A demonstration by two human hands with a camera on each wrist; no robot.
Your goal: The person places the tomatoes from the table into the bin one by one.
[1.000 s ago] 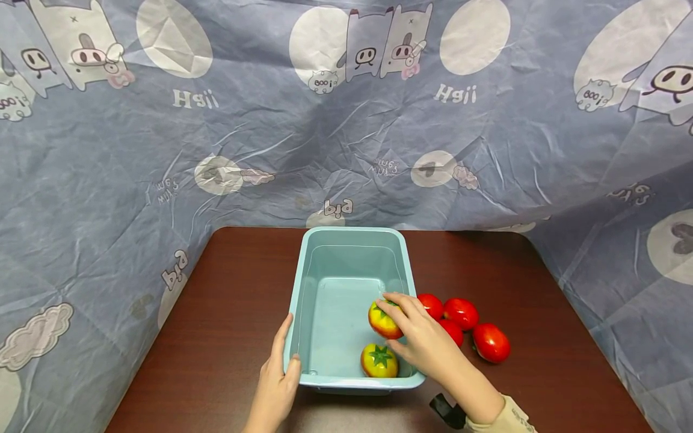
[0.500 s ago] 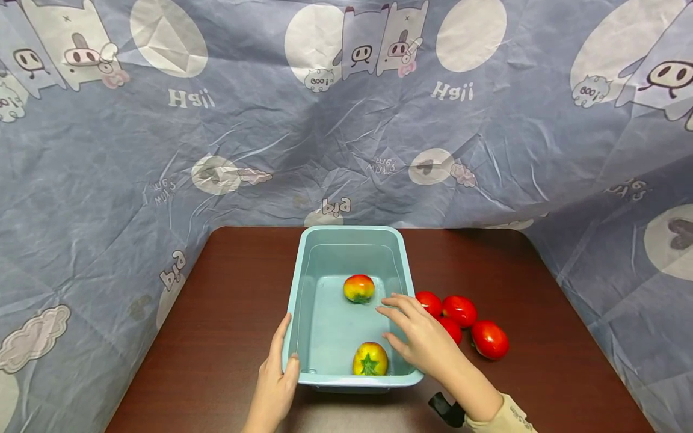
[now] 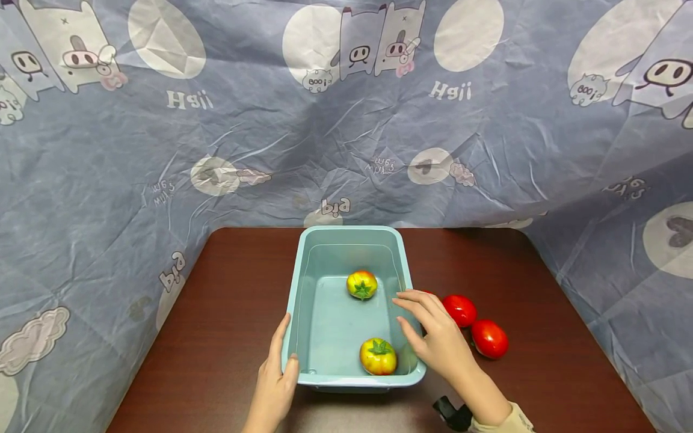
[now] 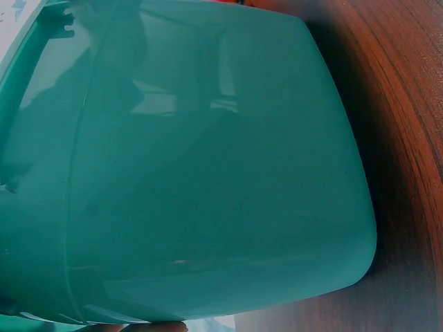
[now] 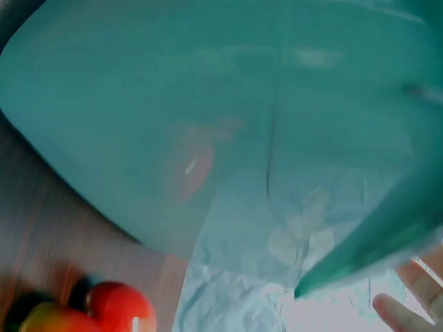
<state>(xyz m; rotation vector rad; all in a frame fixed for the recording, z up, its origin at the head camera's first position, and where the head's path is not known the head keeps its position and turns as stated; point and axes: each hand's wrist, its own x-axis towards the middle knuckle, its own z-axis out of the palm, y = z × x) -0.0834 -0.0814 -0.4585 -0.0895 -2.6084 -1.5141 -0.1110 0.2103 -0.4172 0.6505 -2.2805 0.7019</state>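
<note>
A pale blue plastic bin point(image 3: 295, 288) stands on the table, its side wall filling much of both wrist views. My left hand point(image 3: 275, 385) grips its near left corner, index finger along the left side and thumb at the rim. Inside lie two yellow-and-red tomatoes with green star tops: one tomato point(image 3: 361, 285) toward the back, another tomato point(image 3: 378, 356) at the near right. Over the right rim is my right hand point(image 3: 441, 334), fingers spread, holding nothing. Beside it sit a red tomato point(image 3: 460, 310) and another red tomato point(image 3: 489, 339); the hand mostly hides others.
The dark brown wooden table point(image 3: 227, 300) bears everything, with bare wood on the bin's left. A blue patterned cloth point(image 3: 325, 132) hangs behind and at both sides. A black strap point(image 3: 452, 414) is at the right wrist.
My right hand let go of a yellow-and-red tomato, which rolled toward the back of the bin. The hand then moved right, over the rim. The near tomato rocked; the left hand stayed.
</note>
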